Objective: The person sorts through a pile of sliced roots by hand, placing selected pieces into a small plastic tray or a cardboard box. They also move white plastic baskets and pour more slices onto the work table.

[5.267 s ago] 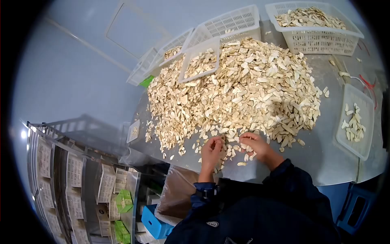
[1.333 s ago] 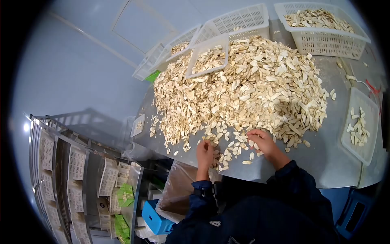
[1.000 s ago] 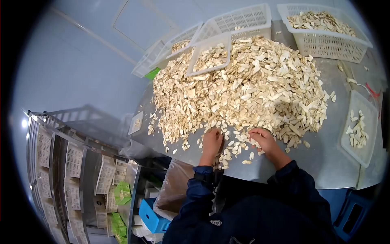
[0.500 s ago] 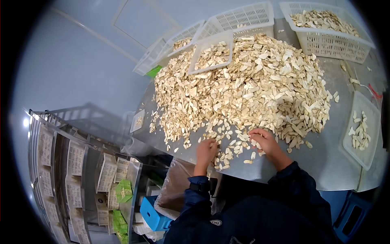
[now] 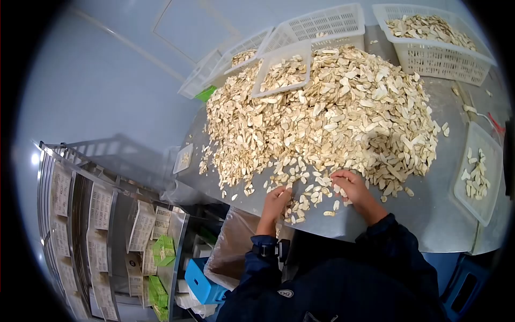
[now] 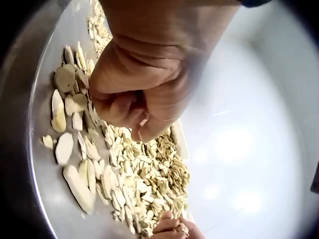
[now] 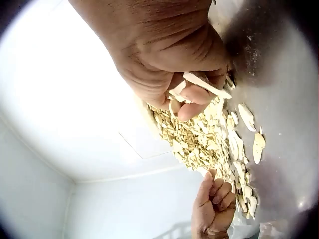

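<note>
Pale dried slices form a large pile (image 5: 322, 112) on the metal table, with loose slices (image 5: 300, 204) scattered between the two hands. The left hand (image 5: 275, 205) is low at the pile's near side; its thumb and forefinger pinch a small pale slice, mostly hidden. In the left wrist view the left hand (image 6: 149, 74) has its fingers curled above loose slices (image 6: 79, 186). To its right, the right hand (image 5: 357, 194) is by the front of the pile. The right wrist view shows the right hand (image 7: 164, 55) holding several slices (image 7: 202, 83) in curled fingers.
A shallow tray (image 5: 485, 212) with some slices lies at the right, a small tray (image 5: 177, 166) at the left. White baskets (image 5: 440, 63) stand behind the pile, and another tray (image 5: 284, 90) rests on it. Below the table edge are a lined bin (image 5: 228, 247) and blue stool (image 5: 201, 284).
Compared with a second ago, the left hand has come back from the pile toward the table's near edge. The right hand stays in nearly the same place, still holding slices.
</note>
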Demonstrator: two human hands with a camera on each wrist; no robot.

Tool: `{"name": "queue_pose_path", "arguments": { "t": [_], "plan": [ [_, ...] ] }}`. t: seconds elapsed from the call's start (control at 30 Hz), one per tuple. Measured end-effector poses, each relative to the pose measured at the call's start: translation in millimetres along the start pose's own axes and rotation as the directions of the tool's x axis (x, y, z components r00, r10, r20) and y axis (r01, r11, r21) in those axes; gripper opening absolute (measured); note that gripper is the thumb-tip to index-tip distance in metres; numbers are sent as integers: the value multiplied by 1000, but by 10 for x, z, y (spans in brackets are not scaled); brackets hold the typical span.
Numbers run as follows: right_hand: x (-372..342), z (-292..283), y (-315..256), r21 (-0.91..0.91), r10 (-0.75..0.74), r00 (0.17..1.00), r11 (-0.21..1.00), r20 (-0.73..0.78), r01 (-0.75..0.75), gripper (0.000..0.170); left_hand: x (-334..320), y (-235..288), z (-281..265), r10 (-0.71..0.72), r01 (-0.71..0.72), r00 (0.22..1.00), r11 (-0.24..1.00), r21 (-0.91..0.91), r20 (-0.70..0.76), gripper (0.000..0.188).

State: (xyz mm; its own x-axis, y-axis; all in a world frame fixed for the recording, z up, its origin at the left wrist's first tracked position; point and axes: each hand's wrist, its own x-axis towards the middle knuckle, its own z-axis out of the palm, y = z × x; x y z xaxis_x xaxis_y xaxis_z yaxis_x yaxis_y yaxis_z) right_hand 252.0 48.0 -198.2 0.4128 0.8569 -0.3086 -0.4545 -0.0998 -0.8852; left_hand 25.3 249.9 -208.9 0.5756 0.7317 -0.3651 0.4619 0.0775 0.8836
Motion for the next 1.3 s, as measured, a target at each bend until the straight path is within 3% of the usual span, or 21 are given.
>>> {"name": "queue_pose_path", "arguments": {
  "t": [0.03,0.1,0.2,0.3,0.43,0.47,0.57,0.7,0.77,0.87,0.9,0.93,0.97,1.03,1.07,1.1,1.13,1.17,1.2,1.23,1.3],
  "plan": [
    [8,3,6,13,-5,1000,1000,11,5,23,49,-83,-24,49,-8,990,956,-293,135,18],
    [31,13,22,188,44,997,981,64,-55,24,150,-223,-30,248,102,912,635,-766,327,19],
    [43,32,40,359,125,982,918,145,-170,23,-97,277,388,266,91,934,466,-880,238,23],
    [53,46,74,423,154,960,873,235,-244,28,-133,572,704,312,81,925,391,-917,215,28],
    [54,99,138,464,153,955,847,254,-259,41,-270,910,1040,439,-168,862,721,-673,255,35],
    [57,93,142,485,131,956,838,264,-249,42,-308,973,1098,462,-273,863,767,-580,204,36],
    [112,-9,157,524,134,936,798,325,-296,44,-312,972,1118,475,-392,879,770,-504,41,35],
    [20,-31,31,564,58,944,789,325,-243,34,-396,884,1027,328,-274,945,794,-543,4,24],
    [72,-92,95,570,-13,946,801,323,-184,31,-327,620,955,393,-372,919,878,-302,10,21],
    [43,-427,68,375,-200,977,913,70,160,26,-414,434,906,490,-492,869,870,19,73,12],
    [-82,-556,-78,472,-187,982,868,21,155,26,-450,409,903,518,-527,850,843,112,100,8],
    [-207,-685,-225,563,-173,985,811,-28,158,26,-470,409,904,638,-644,763,732,225,107,7],
    [-542,-802,-560,755,-67,997,652,-33,69,26,-473,405,882,632,-633,766,708,314,120,7],
    [-749,-1334,-659,476,-328,893,759,-308,443,25,-449,404,853,613,-598,776,643,479,147,9],
    [-917,-1615,-782,473,-445,845,700,-297,535,26,-369,359,860,638,-607,759,623,493,129,10],
    [-1158,-1834,-943,363,-463,775,697,-430,618,26,-298,340,884,672,-629,731,594,502,120,12],
    [-1355,-1924,-1147,122,-454,597,720,-661,683,28,-222,344,924,708,-651,698,563,510,110,14],
    [-1592,-2135,-1309,-70,-534,523,741,-664,668,30,-157,372,972,743,-674,661,528,518,103,16],
    [-1727,-2439,-1348,-247,-565,391,746,-727,618,31,-152,428,1028,762,-682,638,493,541,110,19],
    [-1906,-2570,-1437,-515,-683,271,705,-678,488,33,-127,449,1080,772,-686,624,467,558,122,20],
    [-1981,-3086,-1379,-663,-715,127,689,-687,292,39,-89,479,1173,789,-697,594,410,588,154,21]
  ]
}}
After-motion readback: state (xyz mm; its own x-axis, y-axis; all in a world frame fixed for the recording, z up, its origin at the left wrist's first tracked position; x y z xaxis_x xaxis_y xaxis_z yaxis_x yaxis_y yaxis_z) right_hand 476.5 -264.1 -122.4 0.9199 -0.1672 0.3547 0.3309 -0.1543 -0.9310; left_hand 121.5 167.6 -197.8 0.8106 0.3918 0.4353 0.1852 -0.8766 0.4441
